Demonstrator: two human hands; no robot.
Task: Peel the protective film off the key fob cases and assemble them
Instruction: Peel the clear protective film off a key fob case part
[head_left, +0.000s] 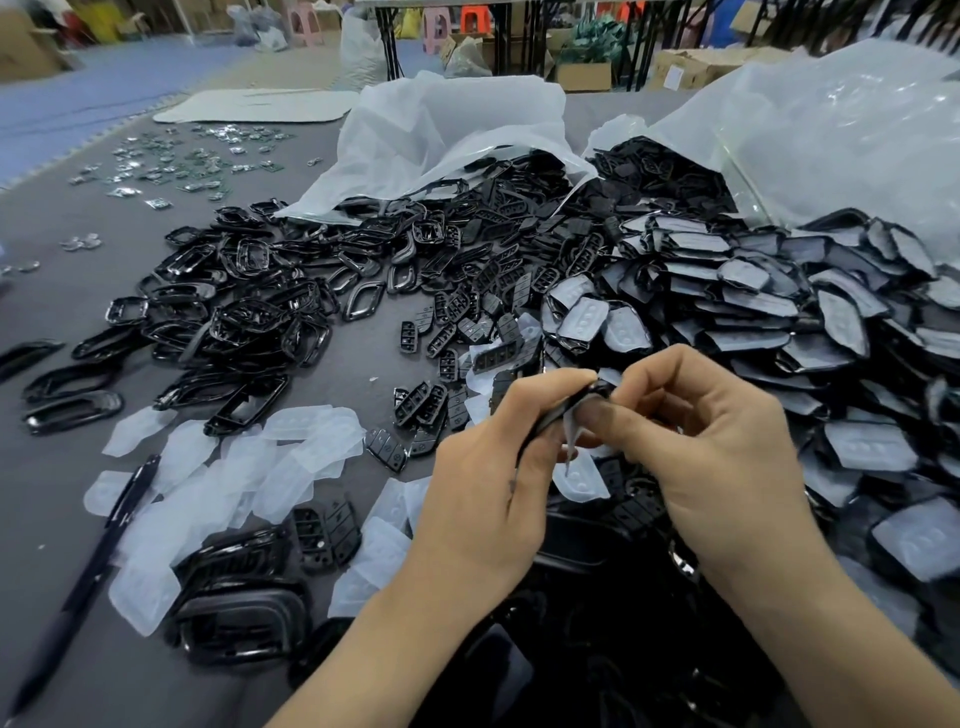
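My left hand (493, 478) grips a thin black key fob case part (566, 408) by its edge, held up over the table. My right hand (711, 436) pinches a strip of clear protective film (571, 441) that hangs off that part. Film-covered case halves (769, 306) lie heaped to the right. Black case frames (244, 306) are piled to the left, and small black button plates (452, 322) are scattered in the middle. Peeled films (244, 467) lie loose at the lower left.
Two large clear plastic bags (447, 140) spill parts onto the grey table (67, 228). A black pen (98, 561) lies along the left front. Small shiny metal pieces (171, 166) are spread at the far left. Assembled black cases (239, 618) sit near my left forearm.
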